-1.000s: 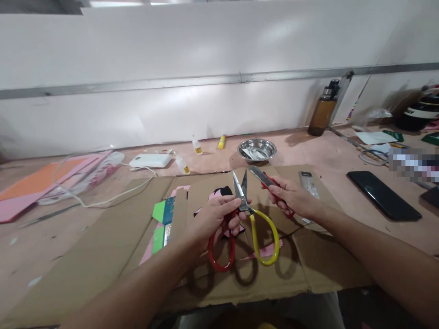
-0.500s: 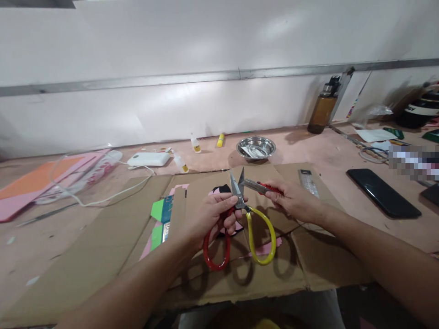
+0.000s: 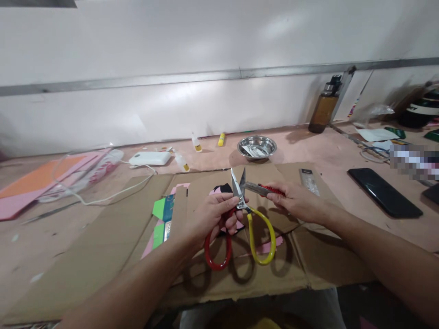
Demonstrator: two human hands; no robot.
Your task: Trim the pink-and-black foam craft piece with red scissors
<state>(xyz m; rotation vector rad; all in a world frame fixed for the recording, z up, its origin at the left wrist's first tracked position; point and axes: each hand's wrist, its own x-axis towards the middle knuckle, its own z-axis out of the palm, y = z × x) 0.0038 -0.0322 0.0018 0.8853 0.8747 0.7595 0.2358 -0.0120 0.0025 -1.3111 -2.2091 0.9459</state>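
My left hand is closed around a pair of scissors near the pivot. Their blades point away from me and stand apart; one handle loop is red, the other yellow. In my right hand is what looks like a utility knife, with a grey metal front and a red grip. Its front end meets the right scissor blade; whether it presses there I cannot tell. Pink and black cut pieces lie beneath my left hand, partly hidden, on a cardboard sheet.
A steel bowl holds small items behind the cardboard. Small glue bottles, a yellow tube and a white power bank with a cable stand nearby. On the right are a phone, a blade pack and an amber bottle.
Both hands keep their holds on the scissors and the knife. The knife's front end sits slightly lower along the scissor blade. The whole view has shifted a little.
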